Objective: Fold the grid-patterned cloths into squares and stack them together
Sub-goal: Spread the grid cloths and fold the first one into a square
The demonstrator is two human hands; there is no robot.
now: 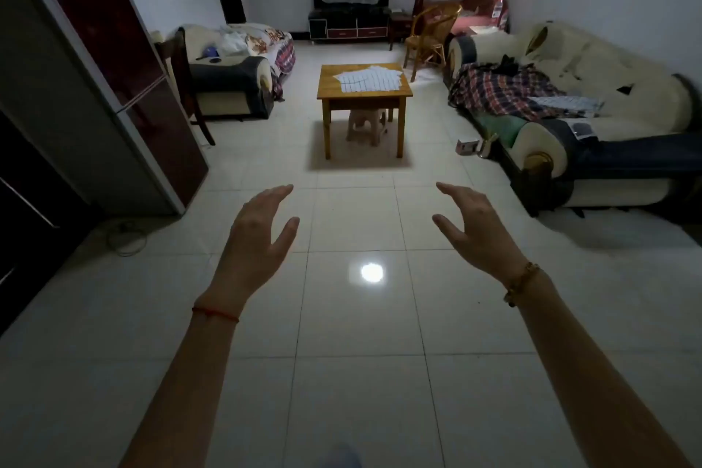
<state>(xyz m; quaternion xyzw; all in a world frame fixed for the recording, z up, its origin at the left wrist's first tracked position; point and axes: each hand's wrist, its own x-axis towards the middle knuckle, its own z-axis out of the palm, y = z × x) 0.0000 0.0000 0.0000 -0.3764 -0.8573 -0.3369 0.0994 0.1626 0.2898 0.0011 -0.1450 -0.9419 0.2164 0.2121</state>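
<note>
Across a floor of pale glossy tiles (372, 315), where a round spot of light reflects between our arms, we look toward a small wooden table (364, 95) standing near the middle of the room. Under it sits a light plastic stool (366, 123). To our right a long cream sofa (592, 95) runs along the wall, with a dark plaid blanket (501, 91) thrown over its seat; to our left a cream armchair (231, 87) faces it, and nearer to us a tall dark red cabinet (114, 61) fills the left edge. A rattan chair (429, 36) stands beyond the table, and a low dark TV stand (347, 25) sits against the far wall beneath a screen draped in white fabric.

On the tabletop lie the grid-patterned cloths (368, 79), white with thin blue lines, spread loosely and overlapping, unfolded, their corners pointing out at different angles. How many there are we cannot tell.

We hold both hands out over the bare floor, well apart from the table. Our left hand (258, 228) and right hand (478, 228) face each other, fingers relaxed and slightly bent, holding nothing. A red string circles the left wrist, a beaded bracelet (522, 283) the right.
</note>
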